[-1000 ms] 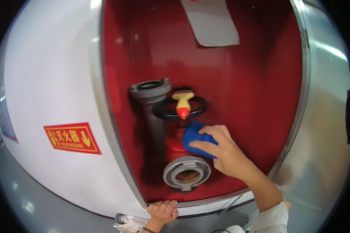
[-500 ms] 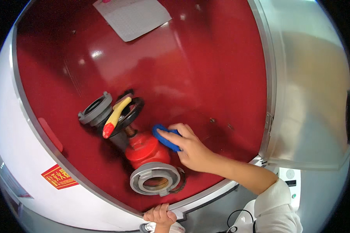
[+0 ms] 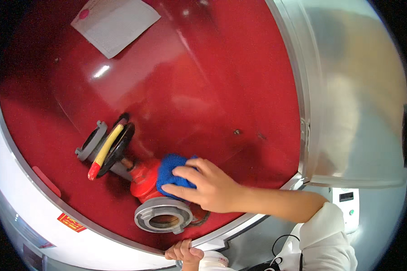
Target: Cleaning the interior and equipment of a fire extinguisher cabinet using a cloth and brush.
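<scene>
Blue cloth [image 3: 172, 174] pressed under right hand [image 3: 208, 189], flat against red valve [image 3: 144, 180] inside red cabinet [image 3: 190, 90]. Fuzzy cloth; glossy painted valve body; grey metal ring coupling [image 3: 163, 216] just below; black handwheel [image 3: 115, 147] with yellow bar left of it. Right fingers spread over cloth, forearm reaching in from lower right. Left hand [image 3: 184, 253] curled on cabinet's lower rim.

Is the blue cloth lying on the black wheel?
No, the right hand presses the blue cloth on the red valve body.
</scene>
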### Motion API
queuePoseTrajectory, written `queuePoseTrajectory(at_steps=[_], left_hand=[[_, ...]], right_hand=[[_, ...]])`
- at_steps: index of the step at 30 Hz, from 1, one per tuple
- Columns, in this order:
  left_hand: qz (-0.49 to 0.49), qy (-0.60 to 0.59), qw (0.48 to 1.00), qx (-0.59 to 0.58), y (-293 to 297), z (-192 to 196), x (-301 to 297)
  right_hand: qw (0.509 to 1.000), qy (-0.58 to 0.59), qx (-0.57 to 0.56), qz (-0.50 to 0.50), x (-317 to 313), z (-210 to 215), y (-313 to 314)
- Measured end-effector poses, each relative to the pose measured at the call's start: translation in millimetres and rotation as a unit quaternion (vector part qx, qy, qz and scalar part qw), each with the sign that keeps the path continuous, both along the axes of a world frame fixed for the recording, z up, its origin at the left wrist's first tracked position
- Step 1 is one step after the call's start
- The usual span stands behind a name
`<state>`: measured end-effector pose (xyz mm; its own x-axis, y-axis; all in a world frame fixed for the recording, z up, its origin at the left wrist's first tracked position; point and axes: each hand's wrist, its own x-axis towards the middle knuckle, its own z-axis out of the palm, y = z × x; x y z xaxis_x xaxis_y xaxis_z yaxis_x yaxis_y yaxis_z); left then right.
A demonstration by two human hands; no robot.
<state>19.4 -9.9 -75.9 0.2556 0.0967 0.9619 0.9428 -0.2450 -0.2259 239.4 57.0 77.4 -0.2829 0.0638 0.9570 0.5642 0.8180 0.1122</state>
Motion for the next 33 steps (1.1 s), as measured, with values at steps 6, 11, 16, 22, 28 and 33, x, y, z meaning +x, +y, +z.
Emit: queuePoseTrajectory(at_steps=[6, 11, 16, 22, 28, 33], left_hand=[[0.0, 0.012, 1.0, 0.028, 7.7, 1.6, -0.3], [0.005, -0.002, 1.0, -0.006, 2.9, 0.6, 3.5], [0.011, -0.024, 0.999, -0.025, -1.9, 2.0, 7.2], [0.016, -0.017, 0.999, -0.035, -7.5, 7.9, 6.4], [0.026, 0.012, 0.998, -0.062, -11.3, 10.3, 5.4], [0.036, 0.011, 0.997, -0.064, -15.0, 13.2, 6.6]], right_hand=[[0.97, 0.035, -0.217, 0.099, 7.4, 9.2, 18.1], [0.926, 0.053, -0.348, 0.135, 4.3, 16.2, 33.7], [0.97, 0.05, -0.204, 0.123, 8.9, 6.4, 20.6], [0.963, 0.078, -0.233, 0.107, 3.4, 4.9, 36.4], [0.94, 0.101, -0.296, 0.138, 4.5, 10.3, 36.9], [0.954, 0.085, -0.226, 0.176, 12.9, 11.4, 20.7]])
